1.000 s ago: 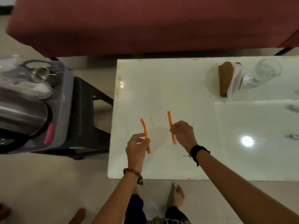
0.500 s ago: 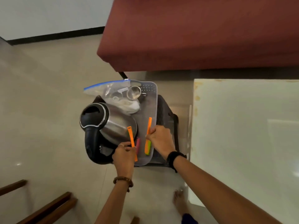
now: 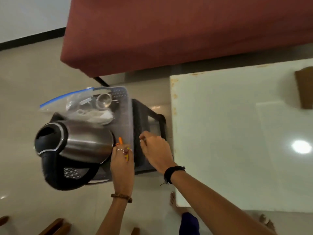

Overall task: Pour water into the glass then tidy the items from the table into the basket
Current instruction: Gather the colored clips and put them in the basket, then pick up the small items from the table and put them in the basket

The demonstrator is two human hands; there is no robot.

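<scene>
The grey plastic basket [image 3: 125, 106] stands on a dark stool [image 3: 150, 119] left of the white table [image 3: 237, 133]. Inside it lie a steel kettle [image 3: 84, 141] with a black handle, a clear zip bag [image 3: 67, 103] and a small metal cup [image 3: 103, 100]. My left hand [image 3: 122, 162] is over the basket's near right corner, closed on an orange stick [image 3: 120, 141] whose tip pokes out above the fingers. My right hand [image 3: 156, 150] hovers just right of the basket rim, over the stool, fingers loosely curled and apart with nothing in them. The second orange stick is out of sight.
A maroon sofa [image 3: 169, 31] fills the top of the view. A brown napkin holder [image 3: 304, 89] stands at the table's far right edge. My bare feet [image 3: 172, 199] are on the tiled floor by the table's near corner. Wooden pieces [image 3: 55, 226] lie at bottom left.
Both hands carried the orange sticks from the table over to the basket. My right hand has let go of its stick and drawn right; my left hand has dropped lower with its stick.
</scene>
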